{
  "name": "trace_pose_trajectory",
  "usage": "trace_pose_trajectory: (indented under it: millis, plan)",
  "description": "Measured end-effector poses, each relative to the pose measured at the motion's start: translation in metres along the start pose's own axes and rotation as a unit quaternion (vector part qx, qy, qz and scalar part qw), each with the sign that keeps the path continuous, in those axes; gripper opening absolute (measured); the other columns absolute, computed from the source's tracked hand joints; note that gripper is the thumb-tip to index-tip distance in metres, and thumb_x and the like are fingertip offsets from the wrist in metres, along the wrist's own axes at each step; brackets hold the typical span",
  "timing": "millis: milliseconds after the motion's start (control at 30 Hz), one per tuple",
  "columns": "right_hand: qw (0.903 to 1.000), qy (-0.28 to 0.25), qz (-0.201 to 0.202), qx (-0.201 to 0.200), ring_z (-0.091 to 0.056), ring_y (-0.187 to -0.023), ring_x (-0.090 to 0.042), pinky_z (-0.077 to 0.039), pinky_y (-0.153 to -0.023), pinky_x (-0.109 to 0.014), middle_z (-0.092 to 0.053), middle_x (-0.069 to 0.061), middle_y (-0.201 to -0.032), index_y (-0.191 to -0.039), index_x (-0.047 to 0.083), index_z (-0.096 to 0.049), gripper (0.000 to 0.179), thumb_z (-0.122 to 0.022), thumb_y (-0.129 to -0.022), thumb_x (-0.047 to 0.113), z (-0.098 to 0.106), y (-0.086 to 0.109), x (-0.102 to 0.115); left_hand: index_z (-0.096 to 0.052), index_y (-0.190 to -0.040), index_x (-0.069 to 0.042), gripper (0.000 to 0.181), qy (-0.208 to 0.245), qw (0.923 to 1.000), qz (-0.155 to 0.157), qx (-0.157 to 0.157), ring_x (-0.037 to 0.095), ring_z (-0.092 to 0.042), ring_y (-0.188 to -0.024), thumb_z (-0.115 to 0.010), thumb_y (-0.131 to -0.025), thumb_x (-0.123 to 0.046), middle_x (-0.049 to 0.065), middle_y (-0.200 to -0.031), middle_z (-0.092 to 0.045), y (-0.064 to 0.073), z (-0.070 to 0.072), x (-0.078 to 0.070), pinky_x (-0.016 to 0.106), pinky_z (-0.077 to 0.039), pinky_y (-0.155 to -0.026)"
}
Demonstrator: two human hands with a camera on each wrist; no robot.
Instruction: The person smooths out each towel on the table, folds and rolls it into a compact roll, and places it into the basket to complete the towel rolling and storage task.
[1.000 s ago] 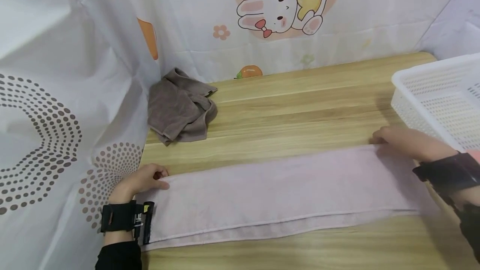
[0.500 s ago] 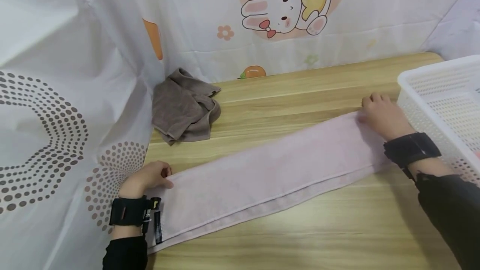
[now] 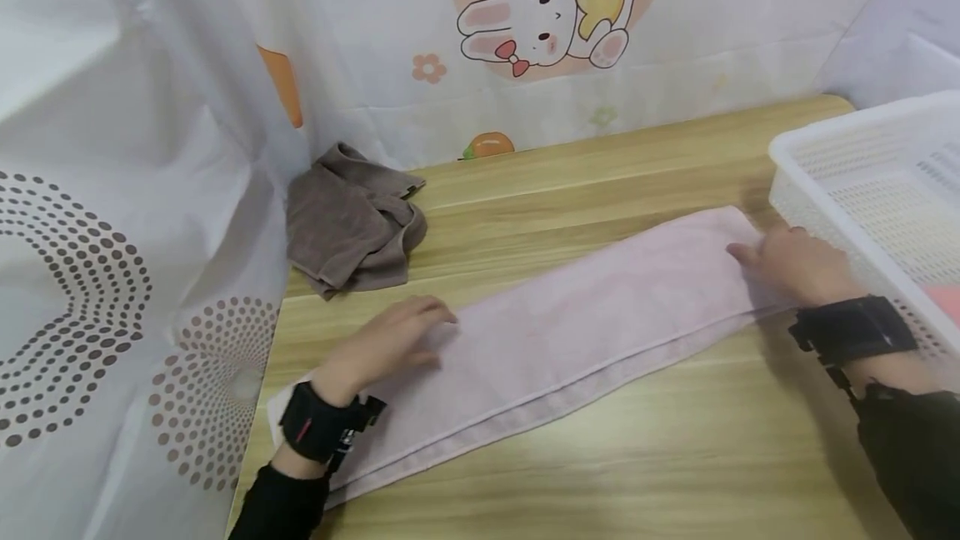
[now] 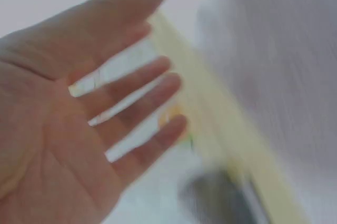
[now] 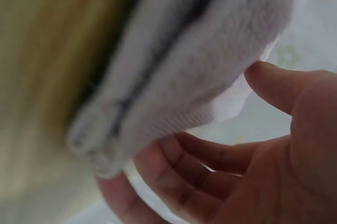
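Observation:
A long, folded pale pink towel lies slantwise across the table. Over its left part, my left hand is spread with relaxed fingers. In the left wrist view this left hand shows a bare palm, fingers straight and apart, holding nothing. My right hand is at the towel's right end. The right wrist view shows the layered edge of the towel between the thumb and the loosely bent fingers of the right hand; fingertips touch the end, and the thumb lies at its upper side.
A crumpled brown towel sits at the back left of the wooden table. To the right stands a white perforated plastic basket with something pink in it. A patterned white curtain hangs behind and at the left.
My left hand has left the towel's left corner and moved right over the towel. The right hand swung the right end away from me, then slid back along that end toward me.

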State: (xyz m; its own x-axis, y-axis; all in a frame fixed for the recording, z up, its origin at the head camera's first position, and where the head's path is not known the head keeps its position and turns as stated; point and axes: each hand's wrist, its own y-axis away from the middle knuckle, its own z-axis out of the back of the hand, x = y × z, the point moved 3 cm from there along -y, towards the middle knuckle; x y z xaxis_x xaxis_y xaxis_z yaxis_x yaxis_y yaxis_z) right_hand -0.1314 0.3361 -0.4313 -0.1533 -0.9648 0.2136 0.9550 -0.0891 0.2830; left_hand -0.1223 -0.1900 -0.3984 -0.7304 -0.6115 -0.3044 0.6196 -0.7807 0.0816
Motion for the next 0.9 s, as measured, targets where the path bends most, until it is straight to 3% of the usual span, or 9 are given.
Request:
trace_pose_trajectory:
  millis: [133, 267, 433, 600, 767, 833, 900]
  plan:
    - [0.9998, -0.017, 0.007, 0.009, -0.054, -0.085, -0.069, -0.045, -0.062, -0.070, -0.052, -0.051, -0.102, -0.105, -0.027, -0.051, 0.088, -0.037, -0.100, 0.060, -0.003, 0.000, -0.003, -0.059, -0.135, -0.010, 0.059, -0.012, 0.9958, -0.078, 0.046, 0.031, -0.044, -0.137, -0.082, -0.082, -0.017, 0.016, -0.146, -0.050, -0.034, -0.014, -0.027, 0.046, -0.036, -0.112]
    - [0.9990, -0.045, 0.002, 0.009, -0.054, -0.089, -0.068, -0.046, -0.066, -0.069, -0.049, -0.052, -0.104, -0.111, -0.030, -0.045, 0.088, -0.044, -0.099, 0.058, -0.004, 0.001, -0.007, -0.053, -0.142, -0.011, 0.069, -0.051, 0.9893, -0.104, 0.089, 0.033, -0.037, -0.143, -0.083, -0.080, -0.020, 0.016, -0.153, -0.043, -0.055, -0.023, -0.041, 0.046, -0.034, -0.115]
    - [0.9972, -0.071, 0.022, 0.008, -0.057, -0.086, -0.062, -0.046, -0.070, -0.064, -0.054, -0.049, -0.099, -0.109, -0.027, -0.048, 0.079, -0.048, -0.100, 0.052, -0.004, 0.003, -0.011, -0.052, -0.143, -0.008, 0.073, -0.046, 0.9857, -0.095, 0.131, 0.035, -0.034, -0.144, -0.084, -0.079, -0.023, 0.018, -0.155, -0.040, -0.067, -0.027, -0.046, 0.043, -0.032, -0.116]
    - [0.9944, -0.095, 0.031, -0.033, -0.057, -0.071, -0.042, -0.045, -0.061, -0.051, -0.059, -0.032, -0.084, -0.095, -0.013, -0.054, 0.064, -0.053, -0.098, 0.051, -0.004, 0.001, -0.009, -0.047, -0.148, -0.009, 0.082, -0.003, 0.9857, -0.065, 0.156, 0.034, -0.026, -0.149, -0.085, -0.078, -0.029, 0.017, -0.160, -0.031, -0.067, -0.030, -0.043, 0.042, -0.027, -0.119]
    - [0.9849, -0.147, 0.033, -0.085, -0.059, -0.086, -0.052, -0.045, -0.072, -0.058, -0.058, -0.043, -0.104, -0.116, -0.012, -0.055, 0.067, -0.052, -0.098, 0.052, -0.001, 0.001, -0.003, -0.037, -0.154, -0.014, 0.094, -0.003, 0.9830, -0.056, 0.175, 0.032, -0.016, -0.152, -0.085, -0.076, -0.038, 0.014, -0.164, -0.019, -0.066, -0.038, -0.042, 0.043, -0.023, -0.121]
    - [0.9804, -0.165, 0.038, -0.101, -0.058, -0.088, -0.052, -0.045, -0.073, -0.056, -0.058, -0.041, -0.105, -0.117, -0.012, -0.055, 0.063, -0.050, -0.100, 0.049, 0.001, 0.001, 0.001, -0.035, -0.155, -0.014, 0.098, -0.010, 0.9825, -0.059, 0.177, 0.032, -0.014, -0.152, -0.085, -0.075, -0.040, 0.014, -0.165, -0.016, -0.066, -0.040, -0.042, 0.043, -0.021, -0.121]
    - [0.9752, -0.184, 0.046, -0.113, -0.057, -0.083, -0.046, -0.045, -0.068, -0.049, -0.059, -0.035, -0.096, -0.108, -0.010, -0.056, 0.057, -0.049, -0.101, 0.046, 0.003, 0.000, 0.006, -0.033, -0.156, -0.015, 0.101, -0.013, 0.9824, -0.059, 0.177, 0.032, -0.013, -0.152, -0.085, -0.073, -0.041, 0.014, -0.165, -0.014, -0.066, -0.042, -0.042, 0.044, -0.019, -0.122]
